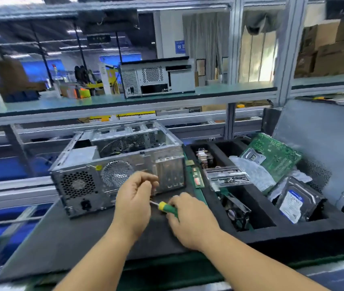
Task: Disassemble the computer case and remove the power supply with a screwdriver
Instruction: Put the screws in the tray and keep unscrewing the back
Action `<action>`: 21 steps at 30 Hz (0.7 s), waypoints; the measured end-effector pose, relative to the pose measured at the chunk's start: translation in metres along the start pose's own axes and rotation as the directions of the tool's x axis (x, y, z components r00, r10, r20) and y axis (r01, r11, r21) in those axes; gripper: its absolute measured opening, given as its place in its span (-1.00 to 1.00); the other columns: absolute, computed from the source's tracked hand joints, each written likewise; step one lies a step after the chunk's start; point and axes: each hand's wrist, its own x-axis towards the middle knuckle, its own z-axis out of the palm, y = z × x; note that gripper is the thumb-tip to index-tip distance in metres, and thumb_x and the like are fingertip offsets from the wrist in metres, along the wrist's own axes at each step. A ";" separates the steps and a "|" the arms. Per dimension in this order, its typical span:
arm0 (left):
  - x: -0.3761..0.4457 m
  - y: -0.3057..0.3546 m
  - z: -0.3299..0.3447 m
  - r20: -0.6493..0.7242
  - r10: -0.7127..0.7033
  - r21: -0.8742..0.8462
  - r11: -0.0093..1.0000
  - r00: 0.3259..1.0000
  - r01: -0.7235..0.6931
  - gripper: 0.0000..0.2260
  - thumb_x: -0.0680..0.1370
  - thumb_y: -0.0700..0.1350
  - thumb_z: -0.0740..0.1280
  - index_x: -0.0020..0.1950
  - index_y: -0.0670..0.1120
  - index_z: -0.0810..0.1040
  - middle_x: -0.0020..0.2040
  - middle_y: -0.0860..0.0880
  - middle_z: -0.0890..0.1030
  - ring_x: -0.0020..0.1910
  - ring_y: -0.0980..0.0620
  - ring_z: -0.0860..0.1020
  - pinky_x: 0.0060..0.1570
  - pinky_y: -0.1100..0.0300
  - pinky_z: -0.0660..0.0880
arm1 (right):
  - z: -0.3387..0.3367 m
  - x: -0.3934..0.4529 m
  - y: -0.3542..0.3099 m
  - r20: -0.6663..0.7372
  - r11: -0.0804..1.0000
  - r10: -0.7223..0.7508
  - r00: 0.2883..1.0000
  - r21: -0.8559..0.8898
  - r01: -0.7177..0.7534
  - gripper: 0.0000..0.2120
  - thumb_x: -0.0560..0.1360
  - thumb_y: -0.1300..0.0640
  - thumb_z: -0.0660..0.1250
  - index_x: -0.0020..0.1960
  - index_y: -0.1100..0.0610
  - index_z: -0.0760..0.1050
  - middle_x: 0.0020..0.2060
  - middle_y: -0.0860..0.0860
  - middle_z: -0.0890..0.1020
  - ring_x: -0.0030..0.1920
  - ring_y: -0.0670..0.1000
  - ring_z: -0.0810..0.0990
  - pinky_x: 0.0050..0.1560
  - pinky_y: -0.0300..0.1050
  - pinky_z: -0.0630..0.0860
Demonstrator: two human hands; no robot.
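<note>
Your bare silver metal computer case lies on its side on the dark grey mat, its open top showing loose wires inside and its rear panel turned towards you. In the lower left corner of that rear panel sits the grey power supply, with its honeycomb fan grille and black socket, still in the case; a round perforated fan vent lies just to its right. Your left hand hovers in front of the rear panel with the fingers curled in, and you cannot tell from here whether it pinches a small part. Your right hand grips the green-and-yellow-handled screwdriver, whose thin metal shaft points left, towards your left hand, close above the mat. Just right of the case, two green memory sticks lie along the edge of the black foam tray. In the tray's compartments you have a metal heatsink, a clear plastic box of small parts, a black cooling fan, a green motherboard leaning on white bubble wrap, and a hard drive with a white and blue label. On the green shelf behind stands a white computer case.
</note>
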 end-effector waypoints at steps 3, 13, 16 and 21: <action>-0.026 -0.025 -0.064 -0.124 -0.060 0.103 0.992 0.991 0.073 -0.80 0.50 -0.02 0.21 -0.06 0.13 0.64 -0.10 0.02 0.70 -0.09 -0.06 0.63 0.00 -0.14 0.58 | -0.001 -0.005 -0.005 -0.046 0.986 -0.042 0.998 0.157 0.049 -0.83 0.62 -0.07 0.25 0.20 -0.12 0.47 0.06 -0.15 0.49 0.06 -0.02 0.52 0.05 0.00 0.46; -0.044 -0.046 -0.151 -0.245 -0.202 -0.062 0.979 0.948 0.192 -0.81 0.60 -0.30 0.27 0.03 -0.05 0.62 -0.13 -0.01 0.71 -0.14 -0.01 0.64 -0.11 0.03 0.60 | 0.049 0.022 -0.148 0.225 0.342 -0.034 0.974 0.918 -0.200 -0.82 0.49 0.07 0.41 0.06 0.04 0.52 -0.15 0.04 0.65 -0.23 -0.04 0.60 -0.27 -0.10 0.50; -0.047 -0.050 -0.162 -0.233 -0.210 -0.188 0.968 0.949 0.168 -0.83 0.61 -0.33 0.26 0.08 -0.13 0.60 -0.10 -0.08 0.71 -0.15 0.02 0.65 -0.15 0.11 0.59 | 0.065 0.021 -0.178 0.341 0.184 -0.130 0.931 0.931 -0.315 -0.69 0.45 0.11 0.44 0.14 0.15 0.47 -0.09 0.11 0.69 -0.19 0.05 0.65 -0.25 -0.02 0.49; -0.046 -0.051 -0.173 -0.190 -0.261 -0.383 0.907 0.946 0.173 -0.84 0.68 -0.22 0.25 0.14 -0.09 0.61 -0.06 -0.13 0.68 -0.11 -0.05 0.61 -0.09 0.01 0.54 | 0.072 0.023 -0.196 0.418 0.123 -0.188 0.889 0.908 -0.401 -0.73 0.42 0.13 0.42 0.10 0.12 0.51 -0.11 0.16 0.63 -0.30 0.03 0.61 -0.32 -0.08 0.56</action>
